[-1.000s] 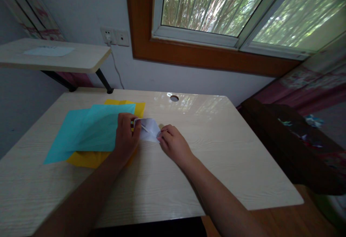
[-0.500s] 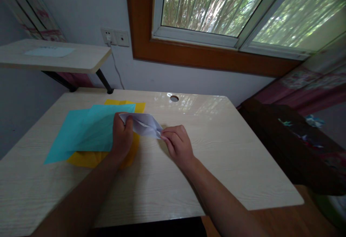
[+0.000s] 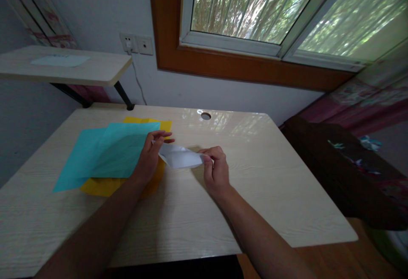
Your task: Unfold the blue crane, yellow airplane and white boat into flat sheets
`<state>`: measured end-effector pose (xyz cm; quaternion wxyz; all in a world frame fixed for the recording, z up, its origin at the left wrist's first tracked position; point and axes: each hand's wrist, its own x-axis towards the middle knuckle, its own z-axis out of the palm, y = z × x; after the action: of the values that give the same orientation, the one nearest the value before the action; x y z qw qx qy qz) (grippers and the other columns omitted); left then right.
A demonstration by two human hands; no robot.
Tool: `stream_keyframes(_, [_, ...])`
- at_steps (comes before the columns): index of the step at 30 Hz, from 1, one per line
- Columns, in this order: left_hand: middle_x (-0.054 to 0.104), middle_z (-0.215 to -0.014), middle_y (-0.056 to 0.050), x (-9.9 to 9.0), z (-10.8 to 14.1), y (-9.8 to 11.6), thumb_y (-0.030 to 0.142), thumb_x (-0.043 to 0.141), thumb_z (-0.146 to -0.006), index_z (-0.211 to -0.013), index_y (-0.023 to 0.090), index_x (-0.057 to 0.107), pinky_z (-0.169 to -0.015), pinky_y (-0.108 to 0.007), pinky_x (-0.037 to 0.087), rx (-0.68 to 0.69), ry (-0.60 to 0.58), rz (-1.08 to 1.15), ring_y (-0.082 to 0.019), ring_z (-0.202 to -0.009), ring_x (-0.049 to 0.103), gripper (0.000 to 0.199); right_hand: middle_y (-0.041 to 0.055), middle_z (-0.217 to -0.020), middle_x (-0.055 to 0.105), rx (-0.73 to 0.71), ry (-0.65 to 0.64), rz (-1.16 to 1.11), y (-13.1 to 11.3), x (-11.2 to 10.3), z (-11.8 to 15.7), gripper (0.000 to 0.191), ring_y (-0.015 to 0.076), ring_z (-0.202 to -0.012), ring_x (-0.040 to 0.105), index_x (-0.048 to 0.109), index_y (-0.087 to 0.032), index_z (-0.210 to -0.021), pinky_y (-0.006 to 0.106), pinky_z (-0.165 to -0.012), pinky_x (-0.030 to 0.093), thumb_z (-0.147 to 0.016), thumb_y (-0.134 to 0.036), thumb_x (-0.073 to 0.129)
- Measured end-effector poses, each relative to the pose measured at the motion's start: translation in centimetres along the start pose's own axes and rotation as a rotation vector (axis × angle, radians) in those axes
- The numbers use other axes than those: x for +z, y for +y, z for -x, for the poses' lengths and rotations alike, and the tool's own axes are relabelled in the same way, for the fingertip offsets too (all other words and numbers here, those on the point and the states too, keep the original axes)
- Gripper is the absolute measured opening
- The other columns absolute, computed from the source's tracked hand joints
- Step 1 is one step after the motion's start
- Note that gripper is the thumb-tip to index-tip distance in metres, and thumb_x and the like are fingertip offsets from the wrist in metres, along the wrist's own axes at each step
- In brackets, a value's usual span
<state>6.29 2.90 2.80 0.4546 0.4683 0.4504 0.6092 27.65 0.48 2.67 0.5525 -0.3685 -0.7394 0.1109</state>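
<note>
A folded white paper (image 3: 181,158) is stretched between my hands above the desk. My right hand (image 3: 217,169) pinches its right end between thumb and fingers. At the left end, my left hand (image 3: 150,153) has its thumb on the paper's edge, with the other fingers reaching out past it. Beneath and left of my left hand lie light blue sheets (image 3: 108,151), overlapping on top of yellow paper (image 3: 103,187).
The pale wooden desk (image 3: 255,202) has a round cable hole (image 3: 205,116) near its back edge. A raised shelf (image 3: 105,64) with a sheet on it stands at the back left. To the right is a dark cabinet (image 3: 318,151) with small paper items.
The white paper has moved slightly right and turned, showing a smoother face. My left hand's fingers have spread from their closed grip, and my right hand has shifted a little right.
</note>
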Motion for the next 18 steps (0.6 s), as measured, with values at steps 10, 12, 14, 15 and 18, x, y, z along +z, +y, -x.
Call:
stream_keyframes(10, [0.071,-0.115,-0.003,0.0,0.4,0.4,0.047,0.054,-0.095,-0.112,0.026,0.063,-0.063,-0.025,0.047,-0.079,-0.050,-0.041,-0.016,-0.080,0.059,0.028,0.0030,-0.090,0.055,0.025,0.251,-0.066,0.8,0.2,0.0,0.009,0.0205,-0.086,0.057,0.049,-0.026,-0.106,0.038,-0.074,0.048,-0.100,-0.020,0.049])
stream_keyframes(12, [0.069,-0.117,-0.003,0.0,0.4,0.4,0.046,0.055,-0.095,-0.110,0.025,0.064,-0.066,-0.024,0.049,-0.099,-0.079,-0.021,-0.016,-0.085,0.059,0.027,0.0028,-0.089,0.055,0.015,0.273,-0.074,0.7,0.0,-0.2,0.008,0.0203,-0.086,0.057,0.049,-0.026,-0.105,0.037,-0.073,0.048,-0.100,-0.020,0.049])
stream_keyframes(14, [0.067,-0.118,-0.003,0.0,0.3,0.0,0.047,0.057,-0.093,-0.111,0.025,0.062,-0.069,-0.025,0.052,-0.171,-0.104,0.025,-0.017,-0.091,0.060,0.029,0.0026,-0.087,0.057,0.003,0.272,-0.066,0.6,-0.3,-0.4,0.008,0.0201,-0.084,0.058,0.051,-0.026,-0.101,0.036,-0.072,0.048,-0.099,-0.019,0.049])
stream_keyframes(15, [0.066,-0.116,-0.004,0.0,0.2,-0.1,0.048,0.059,-0.092,-0.112,0.025,0.062,-0.069,-0.026,0.054,-0.221,-0.115,0.048,-0.017,-0.091,0.061,0.030,0.0023,-0.084,0.059,-0.010,0.261,-0.052,0.4,-0.5,-0.5,0.008,0.0202,-0.083,0.058,0.052,-0.026,-0.097,0.037,-0.072,0.048,-0.099,-0.018,0.049])
stream_keyframes(18, [0.062,-0.094,-0.001,0.0,0.0,-0.5,0.051,0.064,-0.087,-0.109,0.024,0.063,-0.064,-0.026,0.055,-0.332,-0.122,0.088,-0.016,-0.079,0.061,0.035,0.0017,-0.078,0.066,-0.070,0.188,0.009,0.1,-0.9,-0.6,0.015,0.0209,-0.081,0.057,0.052,-0.025,-0.086,0.039,-0.074,0.046,-0.099,-0.018,0.049])
